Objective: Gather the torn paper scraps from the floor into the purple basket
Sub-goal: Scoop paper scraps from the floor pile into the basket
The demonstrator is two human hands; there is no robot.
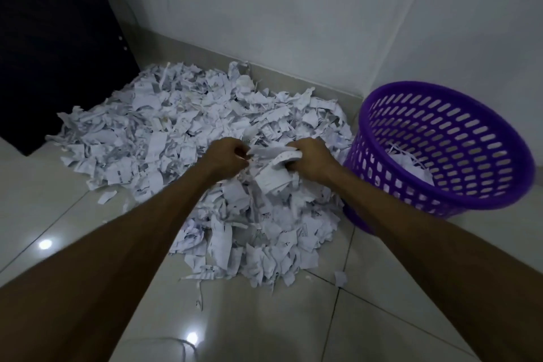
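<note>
Both hands down in the middle of the scrap heap (205,138). Left hand (226,156) curled, fingers pinching into paper at its near-right edge. Right hand (311,159) curled round a bunch of scraps (273,161), strips sticking out between the two hands. Hands close together, not touching.

Step in hand, as I judge it: lifting a handful to carry right to the purple basket (482,206). To do it well: close both hands under the bunch so loose bits do not shed, keep the load compact, swing it low over the near-left rim and release well inside. Small handfuls will drop fewer pieces on the tiles (382,317).

Scraps: white, torn irregular, many with faint print; thin, light, crumpled, loosely stacked. Heap spreads from the far wall skirting toward the near floor, left of the basket and touching its base. A few strays lie apart on the near side.

Basket: slotted plastic, tilted view, standing at the right by the wall corner; some paper already inside. Most of the job remains.
</note>
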